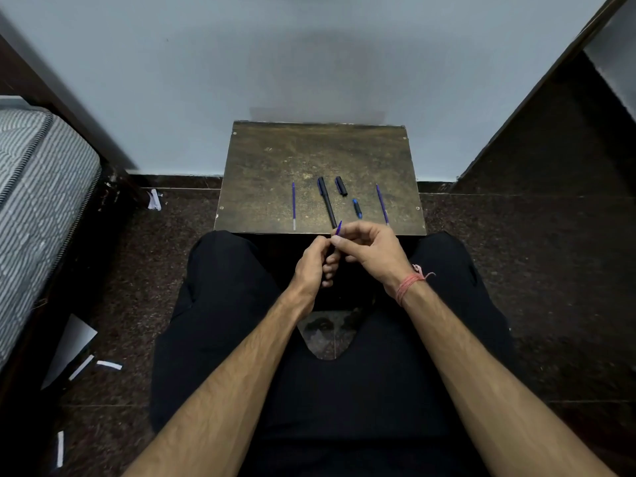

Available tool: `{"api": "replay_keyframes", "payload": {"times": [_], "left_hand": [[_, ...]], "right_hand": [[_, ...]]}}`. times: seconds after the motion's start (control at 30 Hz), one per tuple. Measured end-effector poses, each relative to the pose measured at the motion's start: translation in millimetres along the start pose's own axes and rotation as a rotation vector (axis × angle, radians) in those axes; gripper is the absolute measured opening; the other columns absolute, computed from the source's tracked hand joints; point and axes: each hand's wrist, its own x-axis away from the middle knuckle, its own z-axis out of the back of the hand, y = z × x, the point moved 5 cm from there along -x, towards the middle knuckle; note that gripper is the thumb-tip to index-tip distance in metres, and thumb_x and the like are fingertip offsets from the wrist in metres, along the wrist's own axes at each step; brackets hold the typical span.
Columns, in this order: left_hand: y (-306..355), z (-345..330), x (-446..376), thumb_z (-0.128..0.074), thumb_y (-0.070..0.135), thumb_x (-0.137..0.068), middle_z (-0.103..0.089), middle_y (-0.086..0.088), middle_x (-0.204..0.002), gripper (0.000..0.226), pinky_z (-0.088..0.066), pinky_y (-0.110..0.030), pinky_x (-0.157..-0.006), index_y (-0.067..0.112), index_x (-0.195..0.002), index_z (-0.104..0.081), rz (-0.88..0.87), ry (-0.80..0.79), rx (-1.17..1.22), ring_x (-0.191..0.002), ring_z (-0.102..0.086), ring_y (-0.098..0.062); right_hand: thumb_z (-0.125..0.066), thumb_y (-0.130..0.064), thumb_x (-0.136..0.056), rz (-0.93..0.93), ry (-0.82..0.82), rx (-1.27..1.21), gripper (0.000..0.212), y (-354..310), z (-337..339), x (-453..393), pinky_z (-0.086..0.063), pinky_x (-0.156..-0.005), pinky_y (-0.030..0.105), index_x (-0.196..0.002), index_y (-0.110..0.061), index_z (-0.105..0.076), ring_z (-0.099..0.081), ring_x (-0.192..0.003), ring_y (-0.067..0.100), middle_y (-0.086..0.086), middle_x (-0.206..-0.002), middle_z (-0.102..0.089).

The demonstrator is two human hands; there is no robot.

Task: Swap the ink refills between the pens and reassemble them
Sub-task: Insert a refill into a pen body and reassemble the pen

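Note:
On the small brown table (pixel 268 166) lie a blue refill (pixel 294 205) at the left, a black pen barrel (pixel 326 201), a black cap (pixel 341 186), a short blue-and-black piece (pixel 357 208) and a second blue refill (pixel 382 203) at the right. Just in front of the table's near edge, my left hand (pixel 315 263) grips a dark pen barrel, mostly hidden in the fingers. My right hand (pixel 373 251) pinches a blue refill (pixel 339 227) whose tip sticks up above the fingers, at the barrel's top end.
The table stands against a pale wall. A mattress (pixel 38 201) lies at the left, with scraps of paper (pixel 79 346) on the dark floor beside it. A dark panel (pixel 550 132) rises at the right. My legs in black trousers flank the table's near edge.

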Motion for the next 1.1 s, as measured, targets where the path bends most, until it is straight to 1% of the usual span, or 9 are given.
{"api": "replay_keyframes", "payload": {"times": [0.13, 0.27, 0.4, 0.5, 0.63, 0.73, 0.8, 0.9, 1.1], "left_hand": [[0.9, -3.6, 0.5, -0.029, 0.039, -0.112, -0.03, 0.005, -0.056, 0.052, -0.021, -0.026, -0.048, 0.022, -0.064, -0.039, 0.016, -0.038, -0.014, -0.053, -0.022, -0.012], [1.4, -6.3, 5.2, -0.026, 0.029, -0.108, -0.03, 0.005, -0.058, 0.045, -0.021, -0.028, -0.051, 0.021, -0.066, -0.039, -0.004, -0.068, -0.051, -0.056, -0.023, -0.013], [2.3, -5.1, 8.0, -0.03, 0.023, -0.107, -0.034, 0.003, -0.064, 0.04, -0.025, -0.03, -0.056, 0.021, -0.07, -0.044, -0.029, -0.067, -0.089, -0.059, -0.029, -0.011], [2.1, -4.6, 8.0, -0.033, 0.02, -0.106, -0.043, 0.005, -0.068, 0.036, -0.03, -0.028, -0.056, 0.02, -0.075, -0.053, -0.048, -0.061, -0.096, -0.062, -0.036, -0.01], [0.3, -4.1, 4.7, -0.039, 0.016, -0.108, -0.054, 0.006, -0.076, 0.034, -0.038, -0.026, -0.059, 0.02, -0.086, -0.065, -0.074, -0.041, -0.104, -0.068, -0.048, -0.008], [-0.2, -4.3, 3.3, -0.04, 0.013, -0.11, -0.058, 0.005, -0.08, 0.032, -0.039, -0.025, -0.061, 0.019, -0.094, -0.068, -0.083, -0.059, -0.096, -0.07, -0.051, -0.007], [-0.7, -3.8, 2.8, -0.041, 0.013, -0.111, -0.06, 0.005, -0.081, 0.032, -0.041, -0.024, -0.061, 0.019, -0.097, -0.069, -0.087, -0.062, -0.092, -0.071, -0.053, -0.007], [-1.0, -3.2, 2.8, -0.043, 0.013, -0.113, -0.063, 0.004, -0.086, 0.03, -0.043, -0.024, -0.065, 0.018, -0.104, -0.071, -0.089, -0.066, -0.074, -0.075, -0.056, -0.007], [2.0, -1.4, 3.7, -0.052, 0.022, -0.116, -0.081, -0.008, -0.116, 0.029, -0.057, -0.031, -0.089, 0.015, -0.133, -0.074, -0.107, -0.077, -0.016, -0.104, -0.069, -0.013]], "right_hand": [[-0.071, -0.012, -0.104, -0.008, 0.043, -0.136, 0.012, -1.9, 4.8, -5.6, -0.061, -0.078, 0.028, -0.113, -0.005, -0.074, -0.075, -0.096, 0.018, 0.016, -0.107, -0.081], [-0.065, -0.014, -0.108, -0.002, 0.153, -0.363, 0.006, -7.6, 27.3, -18.9, -0.065, -0.07, 0.025, -0.111, -0.013, -0.071, -0.078, -0.081, 0.014, 0.005, -0.094, -0.081], [-0.069, -0.01, -0.105, -0.006, 0.343, -0.458, 0.018, -3.8, 66.6, -32.9, -0.063, -0.068, 0.022, -0.122, -0.006, -0.072, -0.073, -0.072, 0.009, 0.006, -0.095, -0.079], [-0.066, -0.002, -0.105, -0.021, 0.398, -0.468, 0.027, 3.2, 90.5, -44.7, -0.064, -0.072, 0.023, -0.132, 0.0, -0.069, -0.072, -0.073, 0.008, 0.006, -0.1, -0.077], [-0.065, 0.004, -0.104, -0.008, 0.392, -0.374, 0.032, 5.5, 107.8, -61.8, -0.063, -0.079, 0.024, -0.135, 0.002, -0.068, -0.071, -0.082, 0.009, 0.007, -0.107, -0.077], [-0.073, 0.001, -0.099, 0.002, 0.438, -0.26, 0.027, 7.5, 117.4, -72.3, -0.063, -0.072, 0.025, -0.126, -0.002, -0.073, -0.075, -0.081, 0.008, 0.006, -0.101, -0.079], [-0.079, -0.002, -0.096, -0.004, 0.46, -0.137, 0.026, 9.4, 120.5, -79.9, -0.066, -0.073, 0.032, -0.121, -0.005, -0.077, -0.077, -0.082, 0.013, 0.007, -0.099, -0.08], [-0.083, -0.005, -0.092, -0.017, 0.481, 0.072, 0.024, 12.0, 121.7, -91.7, -0.068, -0.085, 0.044, -0.116, -0.01, -0.082, -0.077, -0.084, 0.017, 0.007, -0.099, -0.083], [-0.085, -0.011, -0.091, -0.001, 0.459, 0.334, 0.025, 10.5, 117.6, -100.8, -0.064, -0.099, 0.035, -0.115, -0.017, -0.085, -0.079, -0.092, 0.011, -0.001, -0.099, -0.084]]}}
